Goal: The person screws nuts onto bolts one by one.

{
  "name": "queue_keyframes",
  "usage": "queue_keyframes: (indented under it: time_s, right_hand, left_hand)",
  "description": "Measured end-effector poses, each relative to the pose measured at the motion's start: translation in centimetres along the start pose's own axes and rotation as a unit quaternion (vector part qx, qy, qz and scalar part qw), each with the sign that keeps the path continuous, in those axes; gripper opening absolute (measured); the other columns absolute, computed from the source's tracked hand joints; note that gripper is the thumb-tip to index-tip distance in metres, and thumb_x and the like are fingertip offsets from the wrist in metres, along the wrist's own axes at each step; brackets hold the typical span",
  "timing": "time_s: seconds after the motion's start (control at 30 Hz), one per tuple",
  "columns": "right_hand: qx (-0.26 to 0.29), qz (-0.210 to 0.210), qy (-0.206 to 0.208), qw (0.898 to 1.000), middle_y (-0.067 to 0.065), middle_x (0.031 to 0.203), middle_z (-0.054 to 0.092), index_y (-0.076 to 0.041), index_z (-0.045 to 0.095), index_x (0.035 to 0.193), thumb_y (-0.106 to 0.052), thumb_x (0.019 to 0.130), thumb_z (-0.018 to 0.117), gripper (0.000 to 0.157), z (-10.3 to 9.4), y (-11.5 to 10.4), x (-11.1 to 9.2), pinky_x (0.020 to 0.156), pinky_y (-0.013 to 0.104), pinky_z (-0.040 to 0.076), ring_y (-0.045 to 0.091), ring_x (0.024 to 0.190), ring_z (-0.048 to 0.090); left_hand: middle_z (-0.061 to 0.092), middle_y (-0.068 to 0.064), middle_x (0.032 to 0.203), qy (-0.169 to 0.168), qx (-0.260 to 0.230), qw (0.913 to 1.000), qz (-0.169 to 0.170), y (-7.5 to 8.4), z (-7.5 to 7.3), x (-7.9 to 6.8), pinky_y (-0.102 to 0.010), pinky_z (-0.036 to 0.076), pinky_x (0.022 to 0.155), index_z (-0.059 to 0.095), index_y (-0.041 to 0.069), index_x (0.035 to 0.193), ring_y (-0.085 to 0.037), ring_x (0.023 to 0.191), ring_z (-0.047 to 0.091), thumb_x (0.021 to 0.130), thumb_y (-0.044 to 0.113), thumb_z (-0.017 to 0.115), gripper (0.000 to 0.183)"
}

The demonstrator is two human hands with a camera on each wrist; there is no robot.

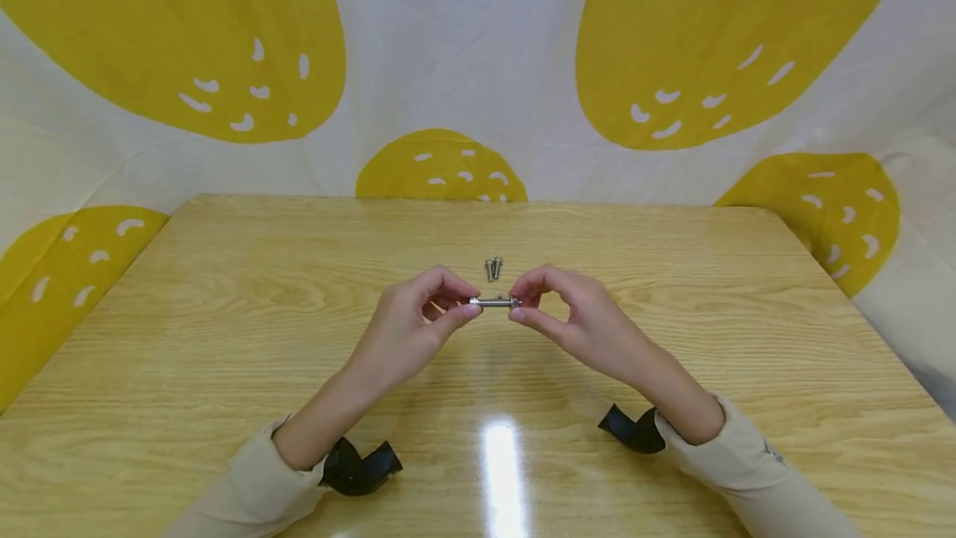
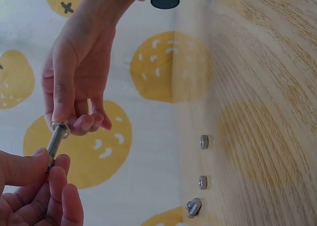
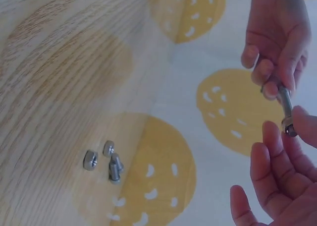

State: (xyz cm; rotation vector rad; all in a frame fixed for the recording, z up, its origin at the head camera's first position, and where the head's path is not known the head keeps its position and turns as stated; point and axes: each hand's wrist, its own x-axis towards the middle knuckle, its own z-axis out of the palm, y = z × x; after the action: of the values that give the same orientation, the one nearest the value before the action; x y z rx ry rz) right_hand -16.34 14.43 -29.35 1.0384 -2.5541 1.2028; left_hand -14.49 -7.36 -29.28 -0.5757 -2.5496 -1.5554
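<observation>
Though slim, silvery threaded bolt [image 2: 55, 141]

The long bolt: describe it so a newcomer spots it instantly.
Find the wooden table. Just above it, the long bolt spans from the person's left grip to the right grip. Unlike the two shorter bolts lying nearby, it is held and carries a nut.

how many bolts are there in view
3: one bolt held between the left hand and right hand; a second bolt and third bolt close together on the table. Fingers could hide more.
</observation>
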Motion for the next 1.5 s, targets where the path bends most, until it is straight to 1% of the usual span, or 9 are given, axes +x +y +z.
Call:
queue_keyframes:
  time_s: [0.2,0.4,0.5,0.6,0.87,1.13,1.3,1.43,1.5]
  right_hand:
    - [0.009,0.049,-0.034,0.998,-0.005,0.079,0.063,-0.011,0.063,0.092,-0.017,0.093,0.058,0.007,0.18,-0.09,0.22,0.068,0.026,0.046,0.008,0.075,0.054]
    - [0.015,0.081,-0.044,0.996,-0.005,0.072,0.064,-0.013,0.065,0.084,-0.025,0.099,0.045,0.028,0.21,-0.05,0.41,0.069,0.028,0.048,0.010,0.073,0.057]
    - [0.018,0.070,-0.042,0.997,-0.003,0.081,0.065,-0.010,0.064,0.100,-0.026,0.095,0.052,0.020,0.04,0.01,0.31,0.071,0.028,0.049,0.009,0.079,0.059]
    - [0.012,0.032,-0.032,0.999,-0.002,0.090,0.063,-0.008,0.057,0.115,-0.021,0.088,0.064,0.031,-0.05,0.09,0.15,0.072,0.027,0.049,0.008,0.082,0.057]
    - [-0.002,-0.048,0.005,0.999,-0.003,0.090,0.064,-0.005,0.059,0.104,-0.006,0.084,0.067,0.022,0.09,0.20,0.02,0.073,0.025,0.050,0.007,0.082,0.056]
    - [-0.006,-0.005,-0.013,1.000,-0.006,0.084,0.064,-0.011,0.064,0.095,-0.013,0.091,0.060,0.006,0.14,0.08,0.01,0.075,0.030,0.048,0.008,0.082,0.056]
    - [-0.016,0.034,-0.024,0.999,-0.007,0.079,0.065,-0.014,0.066,0.082,-0.021,0.098,0.048,0.025,0.18,-0.08,0.16,0.080,0.035,0.043,0.011,0.084,0.056]
    - [-0.011,0.038,-0.023,0.999,-0.004,0.086,0.066,-0.011,0.066,0.098,-0.023,0.093,0.057,0.016,0.05,-0.15,0.08,0.077,0.031,0.046,0.010,0.083,0.056]
    - [-0.011,0.021,-0.021,1.000,-0.002,0.093,0.065,-0.009,0.061,0.109,-0.020,0.088,0.064,0.023,0.05,-0.17,0.02,0.076,0.029,0.048,0.010,0.085,0.056]
  left_hand:
    - [0.068,0.001,0.084,0.001,-0.003,1.0000,0.006,-0.05,0.07,-0.07,-0.025,0.052,0.065,0.065,0.009,0.094,-0.009,0.073,0.059,0.083,0.011,0.069,0.012]
    - [0.069,0.001,0.085,0.000,-0.008,1.0000,0.006,-0.13,0.19,-0.10,-0.024,0.052,0.064,0.065,0.009,0.094,-0.011,0.071,0.060,0.083,0.011,0.069,0.012]
    - [0.068,0.001,0.085,0.004,-0.005,1.0000,0.003,-0.13,0.12,-0.07,-0.025,0.051,0.064,0.065,0.008,0.095,-0.013,0.070,0.060,0.084,0.011,0.069,0.012]
    - [0.068,0.000,0.086,0.007,-0.002,1.0000,0.001,-0.12,0.05,-0.05,-0.025,0.051,0.065,0.065,0.007,0.095,-0.014,0.071,0.060,0.084,0.011,0.068,0.012]
    - [0.069,0.000,0.085,0.005,-0.010,0.9999,-0.007,-0.06,0.05,-0.03,-0.026,0.052,0.063,0.065,0.007,0.095,-0.012,0.068,0.058,0.084,0.011,0.068,0.012]
    - [0.068,-0.001,0.084,0.006,-0.015,0.9999,0.000,0.01,0.11,-0.10,-0.025,0.052,0.063,0.065,0.008,0.094,-0.012,0.069,0.059,0.083,0.011,0.069,0.012]
    - [0.069,-0.001,0.085,0.001,-0.015,0.9999,0.008,0.13,0.21,-0.14,-0.024,0.052,0.063,0.065,0.008,0.094,-0.011,0.069,0.059,0.083,0.011,0.070,0.013]
    - [0.069,0.000,0.085,0.004,-0.011,0.9999,0.007,0.15,0.19,-0.14,-0.025,0.052,0.063,0.065,0.008,0.094,-0.010,0.068,0.059,0.083,0.010,0.069,0.012]
    - [0.069,0.000,0.085,0.007,-0.009,0.9999,0.006,0.13,0.15,-0.13,-0.025,0.052,0.063,0.065,0.008,0.094,-0.010,0.068,0.059,0.084,0.011,0.069,0.012]
